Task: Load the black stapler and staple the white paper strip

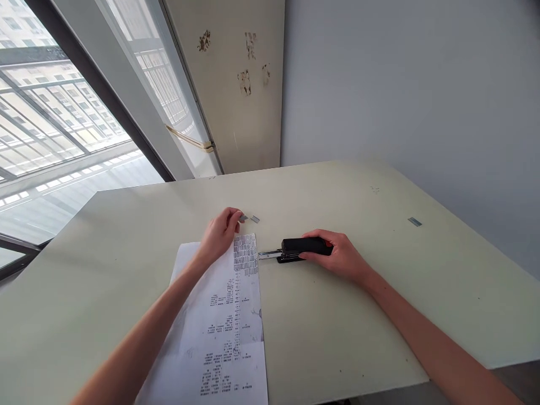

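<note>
a: status?
b: looks like a staple-loading step, my read. right hand (340,251) is closed round the right end of the black stapler (306,246), thumb on the near side, fingers over the far side.
a: stapler where?
b: mid desk (363,326), just right of the printed sheet (242,315). its metal rail (269,255) sticks out to the left, tip just beside the sheet's right edge. can't tell if staples are in it.
a: left hand?
b: left hand (220,232) is past the sheet's far edge, fingertips pinched nearly together on a small grey strip (243,217). forearm crosses over the sheet.
a: spares?
b: second strip (255,219) on the desk just right of those fingertips. third strip (414,222) well apart, far right.
a: so next move calls for what?
b: judgement only: strip squared to the rail, legs the right way, light pinch so it doesn't snap. right hand should keep the stapler steady.
a: risk?
b: sheet edge is close to the rail tip, could snag.
</note>
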The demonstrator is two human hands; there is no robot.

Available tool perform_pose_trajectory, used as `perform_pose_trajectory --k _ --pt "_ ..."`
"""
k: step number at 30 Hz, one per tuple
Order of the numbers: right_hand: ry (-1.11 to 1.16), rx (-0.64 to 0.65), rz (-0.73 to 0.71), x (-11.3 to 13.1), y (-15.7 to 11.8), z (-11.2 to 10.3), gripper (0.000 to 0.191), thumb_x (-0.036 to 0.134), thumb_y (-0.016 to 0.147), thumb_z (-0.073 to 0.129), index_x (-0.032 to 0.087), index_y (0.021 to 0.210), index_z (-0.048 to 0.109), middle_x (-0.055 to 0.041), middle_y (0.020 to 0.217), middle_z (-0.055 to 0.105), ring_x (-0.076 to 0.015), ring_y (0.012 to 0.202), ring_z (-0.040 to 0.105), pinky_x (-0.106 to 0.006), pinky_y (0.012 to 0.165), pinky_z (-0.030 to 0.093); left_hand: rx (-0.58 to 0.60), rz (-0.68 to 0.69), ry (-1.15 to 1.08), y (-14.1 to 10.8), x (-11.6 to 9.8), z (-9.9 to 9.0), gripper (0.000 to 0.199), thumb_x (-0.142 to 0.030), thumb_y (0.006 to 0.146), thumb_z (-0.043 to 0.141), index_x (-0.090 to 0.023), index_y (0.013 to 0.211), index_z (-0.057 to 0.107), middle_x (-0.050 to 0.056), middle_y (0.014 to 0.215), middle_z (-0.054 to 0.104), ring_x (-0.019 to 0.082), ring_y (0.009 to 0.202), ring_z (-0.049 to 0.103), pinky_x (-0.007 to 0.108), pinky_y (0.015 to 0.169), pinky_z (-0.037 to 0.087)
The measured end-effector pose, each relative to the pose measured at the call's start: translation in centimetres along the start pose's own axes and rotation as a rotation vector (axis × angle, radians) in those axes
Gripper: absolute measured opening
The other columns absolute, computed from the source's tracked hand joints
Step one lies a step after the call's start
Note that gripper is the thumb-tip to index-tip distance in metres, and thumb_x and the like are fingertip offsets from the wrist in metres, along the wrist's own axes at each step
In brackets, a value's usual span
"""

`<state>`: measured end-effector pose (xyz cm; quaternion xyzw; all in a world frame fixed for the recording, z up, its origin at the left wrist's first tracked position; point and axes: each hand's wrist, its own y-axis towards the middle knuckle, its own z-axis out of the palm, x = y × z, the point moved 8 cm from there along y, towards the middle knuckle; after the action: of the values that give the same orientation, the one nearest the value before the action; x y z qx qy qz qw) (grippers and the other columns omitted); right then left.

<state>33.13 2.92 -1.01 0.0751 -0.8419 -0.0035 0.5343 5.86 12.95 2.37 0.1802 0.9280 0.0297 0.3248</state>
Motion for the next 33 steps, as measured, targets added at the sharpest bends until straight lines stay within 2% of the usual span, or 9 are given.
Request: perform_pose_trajectory --k 4,9,14,18,21,24,27,30,33 --pt "-0.021 -0.006 0.015 0.0 0.0 0.0 0.037 0.057 0.082 0.081 0.028 0.106 0.076 -0.0028 0.099 0.079 -0.0231 0.084 0.069 -0.036 0.075 0.057 0.077 -0.152 -0.365 -3.1 -1.2 1.9 0.045 -0.059 0.106 0.041 -0.02 0.107 0.064 0.0 0.072 0.058 0.016 0.066 0.055 0.028 0.061 0.043" --pt "-0.034 -0.008 0.025 0.0 -0.1 0.0 0.037 0.056 0.083 0.081 0.027 0.106 0.075 -0.0032 0.099 0.079 -0.0236 0.086 0.07 -0.036 0.078 0.057 0.173 -0.273 -0.652 -4.9 -1.7 3.6 0.045 -0.058 0.106 0.044 -0.019 0.11 0.065 -0.002 0.073 0.048 0.015 0.07 0.054 0.029 0.07 0.047" --pt "-0.062 0.006 0.038 0.0 -0.4 0.2 0.035 0.056 0.085 0.079 0.029 0.106 0.075 -0.0032 0.099 0.078 -0.0236 0.084 0.068 -0.035 0.075 0.056 0.249 -0.33 -0.945 -5.7 -2.4 3.6 0.04 -0.056 0.104 0.052 -0.018 0.106 0.065 0.001 0.088 0.051 0.011 0.065 0.044 0.033 0.076 0.054" --pt "-0.08 0.008 0.05 -0.1 -0.5 0.2 0.035 0.058 0.086 0.078 0.03 0.107 0.075 -0.0028 0.097 0.077 -0.0235 0.083 0.067 -0.034 0.07 0.056 0.242 -0.36 -1.05 -5.7 -2.3 3.2 0.039 -0.055 0.104 0.057 -0.018 0.108 0.067 0.001 0.087 0.048 0.01 0.064 0.04 0.033 0.078 0.056" --pt "-0.097 0.002 0.049 -0.1 -0.5 0.1 0.036 0.059 0.086 0.078 0.03 0.107 0.075 -0.0024 0.096 0.077 -0.0228 0.081 0.067 -0.033 0.068 0.055 0.255 -0.37 -1.116 -5.7 -2.1 3.2 0.038 -0.054 0.103 0.061 -0.017 0.105 0.07 0.0 0.081 0.046 0.011 0.069 0.046 0.032 0.085 0.057" --pt "-0.099 0.006 0.045 -0.1 -0.5 0.2 0.036 0.059 0.086 0.078 0.03 0.107 0.075 -0.0018 0.095 0.077 -0.022 0.079 0.066 -0.033 0.069 0.055 0.27 -0.363 -1.06 -5.8 -1.8 3.2 0.04 -0.055 0.102 0.063 -0.018 0.109 0.074 0.0 0.077 0.049 0.013 0.076 0.055 0.033 0.093 0.056" --pt "-0.103 0.004 0.043 -0.1 -0.5 0.2 0.034 0.058 0.086 0.078 0.029 0.106 0.074 -0.0019 0.093 0.076 -0.022 0.078 0.066 -0.033 0.069 0.055 0.245 -0.324 -0.811 -5.9 -1.5 2.9 0.045 -0.059 0.1 0.064 -0.022 0.123 0.075 0.002 0.082 0.062 0.017 0.086 0.064 0.033 0.088 0.056" --pt "-0.112 0.003 0.04 0.1 -0.4 0.1 0.035 0.058 0.086 0.078 0.029 0.106 0.074 -0.0034 0.096 0.077 -0.0233 0.08 0.067 -0.035 0.07 0.055 0.144 -0.135 -0.441 -5.7 -2.2 1.6 0.04 -0.055 0.103 0.06 -0.026 0.126 0.076 0.004 0.094 0.072 0.019 0.085 0.068 0.031 0.077 0.056" --pt "-0.13 0.008 0.033 0.3 -0.4 0.1 0.035 0.059 0.087 0.076 0.029 0.105 0.074 -0.0038 0.094 0.077 -0.0235 0.078 0.067 -0.035 0.069 0.055 0.056 0.13 -0.158 -5.9 -4.1 0.8 0.034 -0.048 0.109 0.052 -0.027 0.121 0.077 0.004 0.108 0.074 0.017 0.082 0.068 0.031 0.077 0.055"
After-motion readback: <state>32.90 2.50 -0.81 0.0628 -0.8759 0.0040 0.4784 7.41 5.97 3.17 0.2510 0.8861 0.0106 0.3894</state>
